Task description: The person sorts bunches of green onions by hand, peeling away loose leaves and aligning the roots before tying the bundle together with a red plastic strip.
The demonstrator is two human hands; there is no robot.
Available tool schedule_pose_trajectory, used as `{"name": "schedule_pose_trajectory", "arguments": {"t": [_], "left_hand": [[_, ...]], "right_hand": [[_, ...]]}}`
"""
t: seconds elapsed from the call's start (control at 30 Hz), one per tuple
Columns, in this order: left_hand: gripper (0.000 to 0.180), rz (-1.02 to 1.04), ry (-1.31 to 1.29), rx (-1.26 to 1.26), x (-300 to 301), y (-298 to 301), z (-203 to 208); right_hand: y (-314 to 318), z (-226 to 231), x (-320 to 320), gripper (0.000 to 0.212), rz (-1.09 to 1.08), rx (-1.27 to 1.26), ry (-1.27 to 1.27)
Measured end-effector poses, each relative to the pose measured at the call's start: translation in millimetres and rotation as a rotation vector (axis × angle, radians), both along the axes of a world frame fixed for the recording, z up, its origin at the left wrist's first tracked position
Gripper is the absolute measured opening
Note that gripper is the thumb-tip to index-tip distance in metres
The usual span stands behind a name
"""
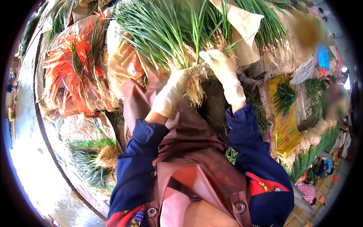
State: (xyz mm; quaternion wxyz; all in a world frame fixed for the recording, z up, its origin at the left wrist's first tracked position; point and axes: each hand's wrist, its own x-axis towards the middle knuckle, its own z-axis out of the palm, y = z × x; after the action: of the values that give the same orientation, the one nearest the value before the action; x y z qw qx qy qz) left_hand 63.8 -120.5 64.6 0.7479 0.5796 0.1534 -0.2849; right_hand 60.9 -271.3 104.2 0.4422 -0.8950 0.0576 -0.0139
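Note:
My left hand (174, 90), in a pale glove, is closed round a bunch of spring onions (177, 51). Its long green leaves fan out away from me, and the pale roots (195, 94) hang below my fingers. Close by on the right, my gloved right hand (223, 71) has thumb and fingers pinched together at the stem of a spring onion (197, 47) at the edge of the bunch. More spring onions (219, 38) lie behind both hands. A brown apron (185, 128) covers my lap under the bunch.
Orange-red strips (72, 72) are heaped at the left. Spring onions (270, 32) with bulbs and roots line the far right beside a sheet of brown paper (245, 28). A yellow sack (285, 125) lies at the right; another small bunch (90, 166) sits at lower left. People (308, 192) are far right.

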Motion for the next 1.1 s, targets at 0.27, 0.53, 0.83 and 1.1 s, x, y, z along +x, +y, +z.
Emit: {"name": "schedule_pose_trajectory", "arguments": {"t": [0.27, 0.53, 0.83, 1.1], "left_hand": [[0.028, 0.011, 0.123, -0.696, -17, 18, -10], [0.034, 0.042, -0.089, -0.744, -48, 86, 9], [0.037, 0.289, -0.098, -0.778, -41, 96, 18], [0.022, 0.116, 0.084, -0.321, -55, 51, 2]], "right_hand": [[2, -79, 11, 0.015, -0.03, 1.031, 0.189], [-72, -64, -67, 0.032, 0.573, -0.69, 0.614], [-27, -80, 18, 0.04, 0.3, -0.829, 0.488], [30, 5, -69, 0.026, 0.439, -0.475, -0.001]]}}
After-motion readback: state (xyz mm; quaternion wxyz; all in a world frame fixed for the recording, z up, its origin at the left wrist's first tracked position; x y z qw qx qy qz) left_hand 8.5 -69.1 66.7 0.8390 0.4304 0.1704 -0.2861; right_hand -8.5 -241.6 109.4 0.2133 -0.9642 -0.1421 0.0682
